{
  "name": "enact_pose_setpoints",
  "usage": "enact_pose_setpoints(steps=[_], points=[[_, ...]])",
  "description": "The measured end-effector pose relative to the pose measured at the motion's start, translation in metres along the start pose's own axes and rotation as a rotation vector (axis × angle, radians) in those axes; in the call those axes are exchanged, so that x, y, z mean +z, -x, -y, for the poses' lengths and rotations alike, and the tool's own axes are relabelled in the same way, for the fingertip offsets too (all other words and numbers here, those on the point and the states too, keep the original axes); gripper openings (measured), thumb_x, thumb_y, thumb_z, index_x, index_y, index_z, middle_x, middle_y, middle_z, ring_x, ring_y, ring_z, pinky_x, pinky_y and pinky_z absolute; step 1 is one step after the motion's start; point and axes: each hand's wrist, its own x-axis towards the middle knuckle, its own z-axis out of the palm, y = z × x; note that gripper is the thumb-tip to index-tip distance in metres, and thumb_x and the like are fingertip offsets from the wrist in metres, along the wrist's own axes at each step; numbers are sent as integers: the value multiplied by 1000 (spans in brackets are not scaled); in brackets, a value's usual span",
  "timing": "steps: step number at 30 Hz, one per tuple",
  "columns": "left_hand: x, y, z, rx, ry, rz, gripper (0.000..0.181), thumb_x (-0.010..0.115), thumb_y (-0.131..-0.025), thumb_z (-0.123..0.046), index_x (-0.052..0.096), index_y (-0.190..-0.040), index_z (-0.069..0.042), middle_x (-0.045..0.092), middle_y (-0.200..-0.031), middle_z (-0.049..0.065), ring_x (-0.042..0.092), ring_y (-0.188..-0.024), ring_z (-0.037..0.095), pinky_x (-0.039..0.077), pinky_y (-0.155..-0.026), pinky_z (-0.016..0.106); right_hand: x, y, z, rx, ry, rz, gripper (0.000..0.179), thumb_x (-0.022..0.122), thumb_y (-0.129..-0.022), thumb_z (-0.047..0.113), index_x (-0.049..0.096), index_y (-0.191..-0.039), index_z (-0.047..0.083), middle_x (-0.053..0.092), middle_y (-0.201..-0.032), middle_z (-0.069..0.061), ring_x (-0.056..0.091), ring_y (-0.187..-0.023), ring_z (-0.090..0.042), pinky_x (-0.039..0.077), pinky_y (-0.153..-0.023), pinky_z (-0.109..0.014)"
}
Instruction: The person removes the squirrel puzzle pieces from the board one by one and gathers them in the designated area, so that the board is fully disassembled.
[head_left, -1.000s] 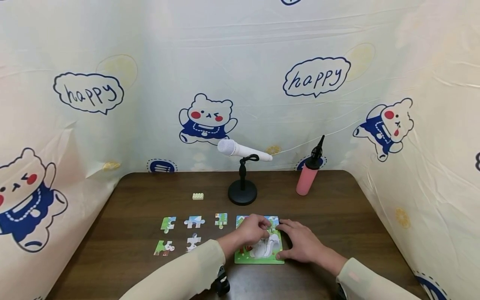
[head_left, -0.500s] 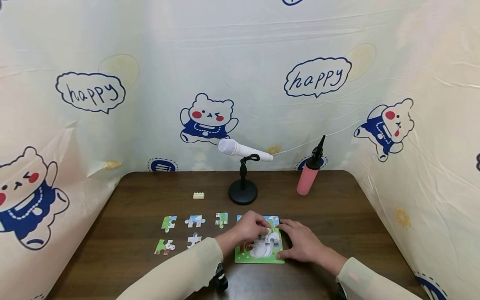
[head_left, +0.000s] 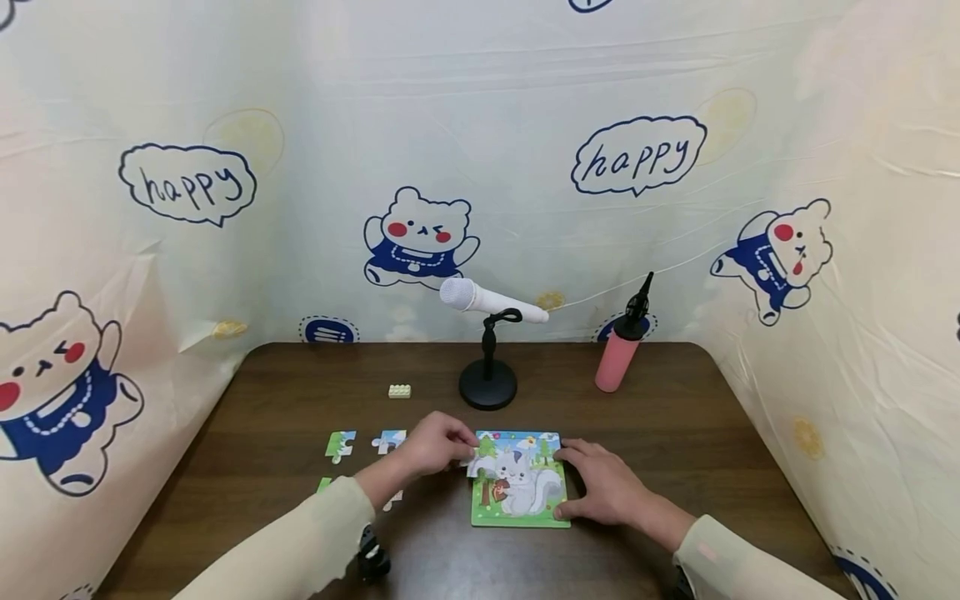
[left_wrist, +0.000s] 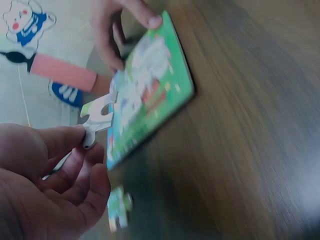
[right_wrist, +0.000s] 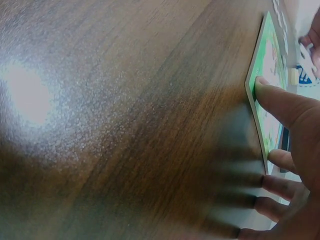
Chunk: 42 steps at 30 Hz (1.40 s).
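My left hand (head_left: 433, 446) pinches a jigsaw puzzle piece (left_wrist: 95, 122) between thumb and fingers, at the left edge of the puzzle board (head_left: 517, 518). In the left wrist view the piece is tilted above the table, its plain side partly showing. A grey-white squirrel picture on green fills the board. My right hand (head_left: 606, 487) rests on the board's right edge, fingers spread; in the right wrist view its thumb (right_wrist: 272, 97) presses near a corner. Loose puzzle pieces (head_left: 341, 447) lie to the left, some partly hidden by my left arm.
Behind the board stands a white microphone (head_left: 495, 300) on a black stand (head_left: 488, 385). A pink pump bottle (head_left: 618, 362) with a black nozzle is at the back right. A small cream toy brick (head_left: 400, 391) lies at the back left. Printed cloth surrounds the wooden table (head_left: 675, 417).
My left hand has moved left from over the board to its left edge, with a puzzle piece in its pinch. The squirrel picture is now uncovered. My right hand has stayed in place.
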Motion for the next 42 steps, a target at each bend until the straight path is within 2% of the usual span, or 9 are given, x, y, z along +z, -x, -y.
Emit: enact_pose_setpoints(steps=[5,12,16,21,29,42], points=[[-13,17,16,-31,-24,-32,9,73,-87,1,79,-94,-1,70,-78,3,59,-67,17,49,-56,30,0,1,0,9,-12,8,87,83,-75,62,58,-143,15,48,-154,-12,46,-140,-37,41,-108,-61],[-15,28,27,-14,-94,-55,9,75,-81,4,79,-87,-2,72,-74,4,57,-62,13,48,-57,30,0,2,-1,15,-19,14,87,83,-75,63,58,-144,15,48,-154,-12,45,-141,-36,41,-108,-60],[-12,29,31,-38,-139,-82,11,75,-78,5,79,-84,-3,71,-72,1,55,-62,12,46,-57,29,1,2,-1,-10,-25,11,87,82,-76,63,57,-144,14,47,-155,-13,45,-141,-38,41,-108,-61],[-8,30,34,-74,-164,-87,8,75,-78,5,77,-81,-3,66,-68,-1,53,-58,12,45,-54,28,1,2,0,-14,-22,21,87,81,-77,63,57,-145,14,46,-156,-12,43,-144,-39,40,-110,-62],[-9,32,30,-33,-244,-119,11,72,-72,7,77,-75,-3,68,-67,-1,53,-61,12,45,-56,28,-2,3,1,-1,-22,33,87,82,-76,63,57,-145,14,47,-156,-12,43,-143,-38,40,-110,-61],[-6,25,38,-43,-279,-143,11,76,-75,2,76,-74,-8,65,-67,-5,53,-60,11,45,-55,28,-2,1,-3,-11,-1,20,87,80,-77,65,57,-144,15,46,-156,-12,45,-142,-37,42,-109,-61]])
